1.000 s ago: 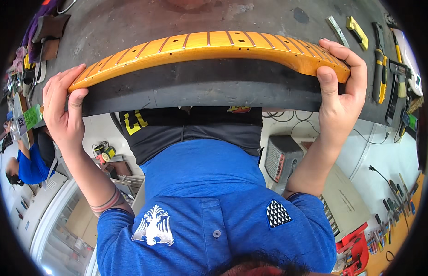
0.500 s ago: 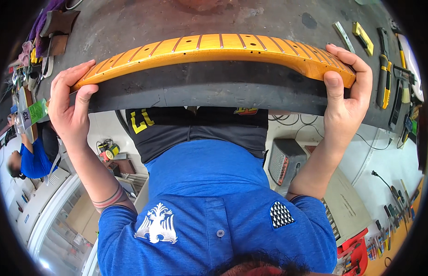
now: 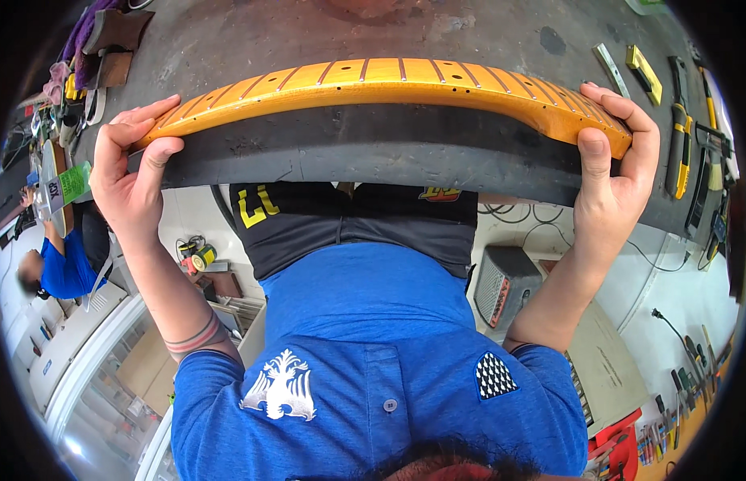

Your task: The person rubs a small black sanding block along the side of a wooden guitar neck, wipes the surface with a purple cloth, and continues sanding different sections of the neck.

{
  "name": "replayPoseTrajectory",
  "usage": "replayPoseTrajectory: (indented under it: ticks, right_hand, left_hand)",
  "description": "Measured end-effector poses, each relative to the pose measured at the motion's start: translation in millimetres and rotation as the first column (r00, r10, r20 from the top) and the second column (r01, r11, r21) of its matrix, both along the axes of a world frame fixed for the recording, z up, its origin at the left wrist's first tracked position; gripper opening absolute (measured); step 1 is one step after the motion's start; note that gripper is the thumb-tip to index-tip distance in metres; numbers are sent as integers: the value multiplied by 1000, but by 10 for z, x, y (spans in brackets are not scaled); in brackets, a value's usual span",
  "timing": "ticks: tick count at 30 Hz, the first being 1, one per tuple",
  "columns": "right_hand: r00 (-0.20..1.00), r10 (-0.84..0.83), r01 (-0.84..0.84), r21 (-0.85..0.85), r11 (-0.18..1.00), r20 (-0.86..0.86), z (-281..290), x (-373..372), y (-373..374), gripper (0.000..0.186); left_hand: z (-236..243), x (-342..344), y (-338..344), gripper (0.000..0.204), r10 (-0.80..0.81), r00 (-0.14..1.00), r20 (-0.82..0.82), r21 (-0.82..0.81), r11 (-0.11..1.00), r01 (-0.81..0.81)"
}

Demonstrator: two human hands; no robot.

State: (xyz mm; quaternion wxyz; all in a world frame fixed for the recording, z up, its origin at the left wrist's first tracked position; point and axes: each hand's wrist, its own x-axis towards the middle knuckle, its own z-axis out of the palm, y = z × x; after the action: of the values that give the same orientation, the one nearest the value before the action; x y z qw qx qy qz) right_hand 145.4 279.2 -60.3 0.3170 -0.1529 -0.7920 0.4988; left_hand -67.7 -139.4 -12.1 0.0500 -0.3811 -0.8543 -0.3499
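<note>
A glossy amber guitar neck (image 3: 365, 82) stretches crosswise between my hands, over the front part of a dark workbench (image 3: 485, 36). Metal frets and dark dot inlays show on its fretboard, and small dark side dots run along the near edge. My left hand (image 3: 136, 152) grips the left end, thumb on the near side and fingers beyond it. At the right end, by the thicker heel, my right hand (image 3: 618, 156) holds it the same way. The fingers partly cover both ends of the neck.
To the right on the bench lie a metal bar (image 3: 610, 69), a yellow-edged tool (image 3: 644, 74) and a yellow-and-black cutter (image 3: 679, 152). Dark blocks (image 3: 116, 32) sit at the far left. A co-worker in blue (image 3: 64, 268) is beyond the left edge. An amplifier (image 3: 505, 284) stands below the bench.
The view has shifted a little, so bench and body appear slightly more to the right. Both hands keep their grip on the guitar neck.
</note>
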Motion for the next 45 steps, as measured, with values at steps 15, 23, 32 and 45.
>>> replayPoseTrajectory:
  ticks: [15, 23, 32, 45]
  right_hand:
    - [1000, 14, -14, 24, 1000, 1, -9, 9, -6, 41]
    - [1000, -4, 4, 7, 1000, 16, -4, 8, -3, 40]
    - [999, -3, 1, 51, 999, 36, 7, 9, -3, 40]
    - [999, -1, -2, 69, 998, 34, -2, 13, 4, 37]
  left_hand:
    - [-22, -11, -13, 42, -3, 1000, -16, 39, 999, 4]
    - [-28, -38, -11, 44, 11, 999, 32, 64, 998, -13]
    - [-46, 25, -1, 48, 35, 996, 86, 109, 993, -45]
    - [-54, 64, -6, 50, 55, 998, 29, 83, 995, -57]
